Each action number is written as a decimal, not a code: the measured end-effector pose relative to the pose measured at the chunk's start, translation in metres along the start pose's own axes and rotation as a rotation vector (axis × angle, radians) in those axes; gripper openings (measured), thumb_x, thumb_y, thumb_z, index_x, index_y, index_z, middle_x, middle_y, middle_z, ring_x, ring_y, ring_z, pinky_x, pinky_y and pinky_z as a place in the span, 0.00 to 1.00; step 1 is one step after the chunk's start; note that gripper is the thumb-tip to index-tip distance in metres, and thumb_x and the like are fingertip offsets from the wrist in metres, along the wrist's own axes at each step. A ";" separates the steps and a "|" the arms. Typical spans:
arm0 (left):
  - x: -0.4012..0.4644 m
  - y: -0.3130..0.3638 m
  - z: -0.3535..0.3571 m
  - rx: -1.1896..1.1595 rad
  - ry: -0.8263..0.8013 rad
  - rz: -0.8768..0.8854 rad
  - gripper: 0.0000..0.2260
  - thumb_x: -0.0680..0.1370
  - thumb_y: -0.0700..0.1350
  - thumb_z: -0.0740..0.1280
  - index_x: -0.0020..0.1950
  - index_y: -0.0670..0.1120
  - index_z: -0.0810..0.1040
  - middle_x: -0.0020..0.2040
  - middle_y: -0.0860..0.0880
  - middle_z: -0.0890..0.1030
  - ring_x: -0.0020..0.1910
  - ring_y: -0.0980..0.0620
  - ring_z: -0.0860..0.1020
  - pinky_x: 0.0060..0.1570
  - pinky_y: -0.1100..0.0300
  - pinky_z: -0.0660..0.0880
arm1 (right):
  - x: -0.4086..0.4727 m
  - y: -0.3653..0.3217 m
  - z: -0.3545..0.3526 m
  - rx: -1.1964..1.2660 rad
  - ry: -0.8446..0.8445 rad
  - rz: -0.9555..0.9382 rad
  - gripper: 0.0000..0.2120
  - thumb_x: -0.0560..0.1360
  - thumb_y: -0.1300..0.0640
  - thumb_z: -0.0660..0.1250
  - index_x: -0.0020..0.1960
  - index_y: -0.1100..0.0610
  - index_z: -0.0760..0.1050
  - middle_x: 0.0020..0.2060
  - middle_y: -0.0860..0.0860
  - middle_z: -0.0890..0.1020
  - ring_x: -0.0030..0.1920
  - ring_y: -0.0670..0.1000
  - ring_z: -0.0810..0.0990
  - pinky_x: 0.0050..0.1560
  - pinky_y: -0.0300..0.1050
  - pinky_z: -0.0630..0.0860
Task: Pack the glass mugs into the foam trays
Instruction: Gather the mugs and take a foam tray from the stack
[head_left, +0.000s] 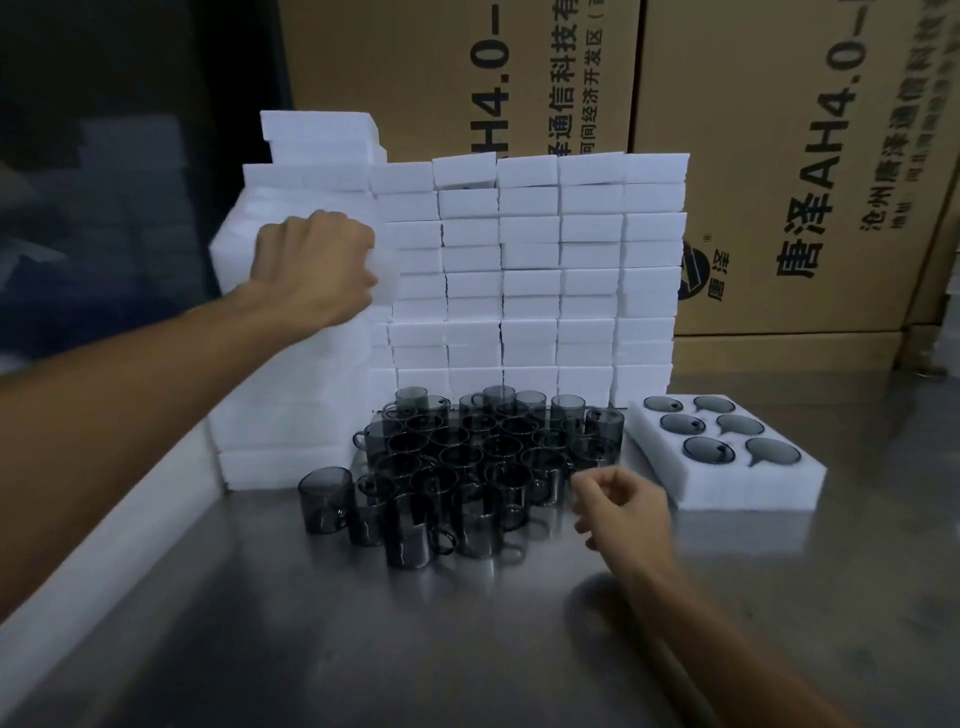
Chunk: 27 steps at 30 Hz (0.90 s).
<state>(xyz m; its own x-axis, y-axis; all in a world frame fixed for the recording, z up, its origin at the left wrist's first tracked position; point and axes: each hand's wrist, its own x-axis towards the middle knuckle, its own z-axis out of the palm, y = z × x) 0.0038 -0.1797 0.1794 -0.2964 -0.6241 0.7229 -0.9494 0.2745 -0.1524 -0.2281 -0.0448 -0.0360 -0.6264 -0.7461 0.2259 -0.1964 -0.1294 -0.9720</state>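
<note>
Several smoky grey glass mugs stand bunched together on the steel table. To their right lies a white foam tray whose round pockets hold mugs. My left hand is raised at the left stack and grips a white foam tray that is blurred and tilted off the pile. My right hand hovers just right of the front mugs, fingers loosely curled with nothing in them, between the mugs and the filled tray.
A wall of stacked white foam trays stands behind the mugs. Large printed cardboard boxes rise behind it. A white ledge runs along the table's left edge.
</note>
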 end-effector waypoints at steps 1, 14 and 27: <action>-0.012 0.012 -0.010 0.010 0.024 0.059 0.12 0.77 0.47 0.69 0.59 0.45 0.79 0.57 0.41 0.79 0.54 0.35 0.77 0.46 0.51 0.65 | -0.003 -0.008 -0.004 0.025 -0.015 -0.001 0.06 0.76 0.61 0.69 0.40 0.59 0.79 0.27 0.50 0.81 0.25 0.43 0.77 0.26 0.36 0.72; -0.202 0.149 -0.068 -0.428 -0.135 0.582 0.12 0.78 0.57 0.64 0.52 0.50 0.76 0.51 0.50 0.80 0.46 0.41 0.79 0.37 0.53 0.59 | -0.026 -0.083 -0.056 0.101 -0.490 0.178 0.12 0.75 0.51 0.71 0.58 0.49 0.78 0.50 0.51 0.85 0.48 0.53 0.85 0.47 0.49 0.77; -0.190 0.087 0.004 -0.729 -0.533 0.039 0.28 0.72 0.57 0.69 0.71 0.60 0.66 0.63 0.55 0.71 0.57 0.51 0.72 0.57 0.51 0.72 | -0.043 -0.063 -0.100 -0.215 -0.881 0.195 0.17 0.76 0.63 0.64 0.59 0.49 0.82 0.55 0.51 0.86 0.54 0.50 0.84 0.52 0.40 0.80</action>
<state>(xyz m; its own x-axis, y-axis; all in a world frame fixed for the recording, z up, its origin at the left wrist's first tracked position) -0.0230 -0.0402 0.0266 -0.5077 -0.8111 0.2906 -0.6903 0.5847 0.4261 -0.2642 0.0613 0.0219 0.1190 -0.9803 -0.1576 -0.3389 0.1091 -0.9345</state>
